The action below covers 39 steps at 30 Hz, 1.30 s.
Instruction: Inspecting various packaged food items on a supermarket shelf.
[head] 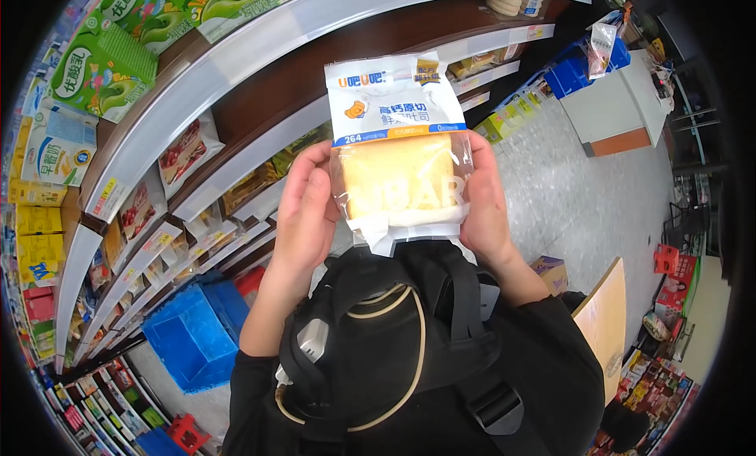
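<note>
A clear and white plastic bag of sliced toast bread is held up in front of my chest, its printed face towards the camera. My left hand grips its left edge, the thumb lying upright beside it. At the right edge my right hand grips the bag, with its fingers partly hidden behind the plastic. The bag's white lower end hangs folded and crumpled just above a black bag with a pale cable on my chest.
Curved store shelves run along the left and top, bearing green drink cartons and packaged food. A blue plastic crate stands on the floor at lower left. A wooden board and a white counter are at the right.
</note>
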Tool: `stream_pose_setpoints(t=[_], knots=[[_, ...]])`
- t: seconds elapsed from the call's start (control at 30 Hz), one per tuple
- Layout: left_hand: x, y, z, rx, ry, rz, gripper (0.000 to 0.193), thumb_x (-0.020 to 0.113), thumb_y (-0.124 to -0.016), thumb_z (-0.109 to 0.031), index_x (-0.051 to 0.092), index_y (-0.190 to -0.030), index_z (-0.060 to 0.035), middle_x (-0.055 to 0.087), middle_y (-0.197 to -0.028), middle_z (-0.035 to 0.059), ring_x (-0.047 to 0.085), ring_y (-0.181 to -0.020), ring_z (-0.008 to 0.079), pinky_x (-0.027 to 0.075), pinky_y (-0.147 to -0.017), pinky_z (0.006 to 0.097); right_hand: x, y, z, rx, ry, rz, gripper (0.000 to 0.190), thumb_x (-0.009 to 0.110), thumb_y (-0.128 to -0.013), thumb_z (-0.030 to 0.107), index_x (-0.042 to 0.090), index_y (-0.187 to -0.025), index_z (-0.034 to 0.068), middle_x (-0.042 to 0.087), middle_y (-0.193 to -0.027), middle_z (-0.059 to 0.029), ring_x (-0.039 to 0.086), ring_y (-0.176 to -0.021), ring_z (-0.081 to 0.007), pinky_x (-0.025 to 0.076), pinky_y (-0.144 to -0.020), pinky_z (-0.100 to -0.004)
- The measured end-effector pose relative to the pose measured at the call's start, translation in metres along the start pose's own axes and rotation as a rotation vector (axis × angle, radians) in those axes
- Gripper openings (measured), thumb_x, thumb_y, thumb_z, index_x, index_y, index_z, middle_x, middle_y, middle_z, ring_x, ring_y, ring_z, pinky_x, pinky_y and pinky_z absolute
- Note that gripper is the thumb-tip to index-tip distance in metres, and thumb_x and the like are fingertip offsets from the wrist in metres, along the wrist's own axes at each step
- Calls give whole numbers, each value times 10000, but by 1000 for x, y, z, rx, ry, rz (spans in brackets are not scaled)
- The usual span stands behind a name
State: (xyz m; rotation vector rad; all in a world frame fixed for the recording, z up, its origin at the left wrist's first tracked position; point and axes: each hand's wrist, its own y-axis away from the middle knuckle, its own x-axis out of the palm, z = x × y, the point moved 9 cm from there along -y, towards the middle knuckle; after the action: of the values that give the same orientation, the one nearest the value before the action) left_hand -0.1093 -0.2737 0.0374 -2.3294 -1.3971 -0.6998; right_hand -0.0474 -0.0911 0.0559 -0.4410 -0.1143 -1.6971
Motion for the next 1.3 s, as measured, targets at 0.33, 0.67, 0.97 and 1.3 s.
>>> stream_pose_setpoints(t=[0.33,0.67,0.97,1.3], knots=[[-7,0,0,-7,6,-127,359,428,-1040,-203,437,-1335,1,590,-1231,92,587,-1084,134,478,-906,272,17,-1,12,-46,112,58,732,405,-993,578,330,-1388,-33,485,-1352,-160,504,-1228,-221,400,-1045,-354],[-14,4,7,-25,-83,-129,352,428,-1037,-196,443,-1336,-10,590,-1227,74,555,-1020,93,422,-829,241,3,-5,-9,68,-62,-46,754,293,-998,622,353,-1381,-25,480,-1360,-161,497,-1252,-222,401,-1064,-364],[-25,3,12,-39,-130,-150,369,451,-1037,-227,452,-1351,-33,610,-1176,20,529,-867,12,373,-634,161,5,-7,-11,99,-59,-18,761,304,-989,635,363,-1369,-22,487,-1344,-161,500,-1246,-220,404,-1061,-365],[-12,7,-1,-13,-138,-134,381,468,-1037,-246,432,-1353,-36,590,-1226,71,578,-995,72,464,-752,200,8,-8,-10,81,-117,1,767,384,-978,625,342,-1369,-33,491,-1340,-160,520,-1227,-201,423,-1043,-346]])
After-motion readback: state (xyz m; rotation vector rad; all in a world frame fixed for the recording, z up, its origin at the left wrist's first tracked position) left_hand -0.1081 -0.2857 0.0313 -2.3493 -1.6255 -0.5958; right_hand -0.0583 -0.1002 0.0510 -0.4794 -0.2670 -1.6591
